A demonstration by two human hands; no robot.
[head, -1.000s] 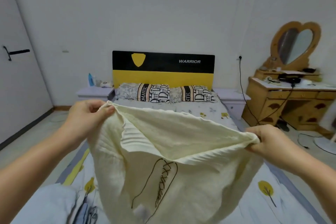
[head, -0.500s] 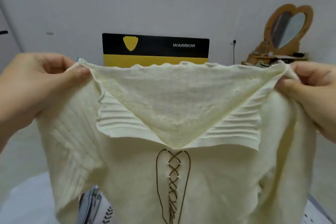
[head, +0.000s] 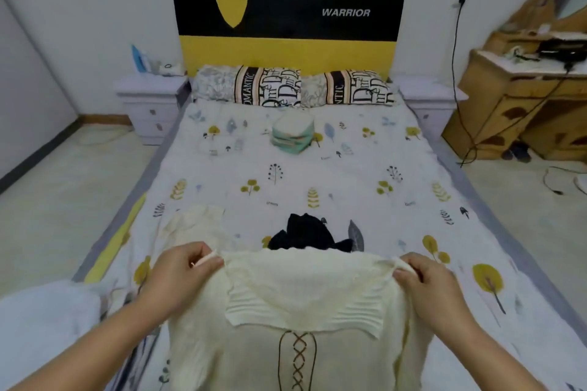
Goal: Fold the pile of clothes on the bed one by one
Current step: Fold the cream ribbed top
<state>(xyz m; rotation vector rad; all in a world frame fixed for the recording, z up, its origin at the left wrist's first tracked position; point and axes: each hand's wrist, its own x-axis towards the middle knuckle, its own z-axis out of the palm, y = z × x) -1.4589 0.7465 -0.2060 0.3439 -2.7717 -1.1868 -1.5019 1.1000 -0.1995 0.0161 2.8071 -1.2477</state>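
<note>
— What have you got hold of?

— A cream knit sweater (head: 301,343). My left hand (head: 178,276) pinches its left shoulder corner, thumb and forefinger closed on the fabric; my right hand (head: 428,282) pinches the right shoulder corner the same way. Hands well apart, the top edge stretched between them.

— How does the garment look?

— Pale cream, fine textured knit. A wide collar flap hangs down over the chest, ribbed along its lower border, coming to a shallow point in the middle. Below it, a dark brown lace-up cord (head: 297,359) crosses in X's inside a long narrow loop. One sleeve (head: 193,225) trails off to the left and lies on the sheet. The body drops toward me and runs out of the bottom of the view.

— Where is it on the bed?

— Near end of the bed (head: 317,174), over the leaf-and-tree printed sheet. Whether the body lies flat or hangs just above the sheet, I cannot tell.

— Anything else nearby?

— A crumpled black garment (head: 309,232) just beyond the sweater's top edge. A folded stack of clothes (head: 292,135), white and mint green, farther up near the two lettered pillows (head: 293,87). A pale bluish-white cloth (head: 44,320) at my lower left. Yellow and black headboard (head: 287,30) marked WARRIOR behind.
</note>
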